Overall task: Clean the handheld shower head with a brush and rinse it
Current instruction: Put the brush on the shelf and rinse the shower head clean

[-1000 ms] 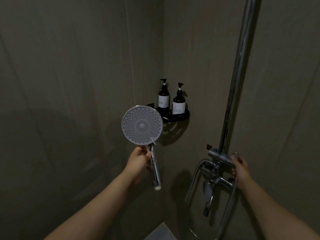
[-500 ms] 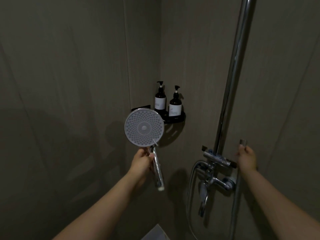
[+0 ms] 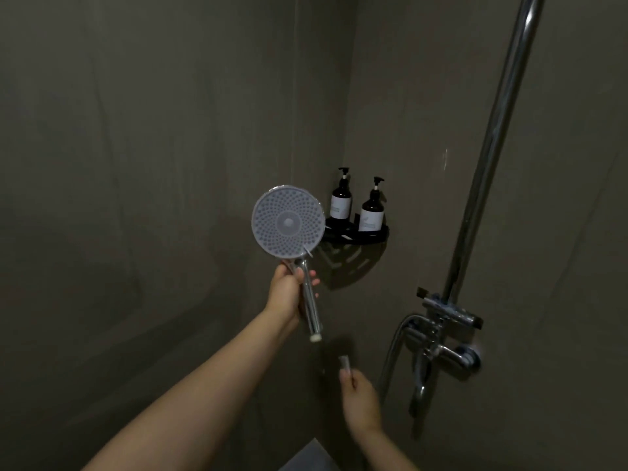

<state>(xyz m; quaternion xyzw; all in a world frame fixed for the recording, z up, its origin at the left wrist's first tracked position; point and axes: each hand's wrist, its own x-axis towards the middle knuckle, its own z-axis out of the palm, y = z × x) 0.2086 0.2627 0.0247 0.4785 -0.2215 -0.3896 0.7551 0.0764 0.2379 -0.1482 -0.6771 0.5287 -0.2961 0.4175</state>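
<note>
- Shower head (image 3: 288, 222): round, grey, nozzle face turned toward me, held upright in front of the corner of the dim stall; its chrome handle (image 3: 311, 300) hangs down and ends in a pale tip.
- My left hand (image 3: 289, 294): fingers wrapped round the top of the handle, just below the disc.
- My right hand (image 3: 360, 399): lower and to the right of the handle's tip, apart from it; it pinches a small pale stick-like object (image 3: 345, 363) that points upward. It is blurred, and I cannot tell what it is.
- Corner shelf (image 3: 370, 236): black, fixed where the two walls meet, just behind and right of the shower head.
- Two dark pump bottles (image 3: 341, 202) with pale labels: standing upright side by side on the shelf.
- Chrome riser pipe (image 3: 489, 154): runs up the right wall.
- Mixer tap (image 3: 445, 345): at the pipe's foot, well right of my hands.
</note>
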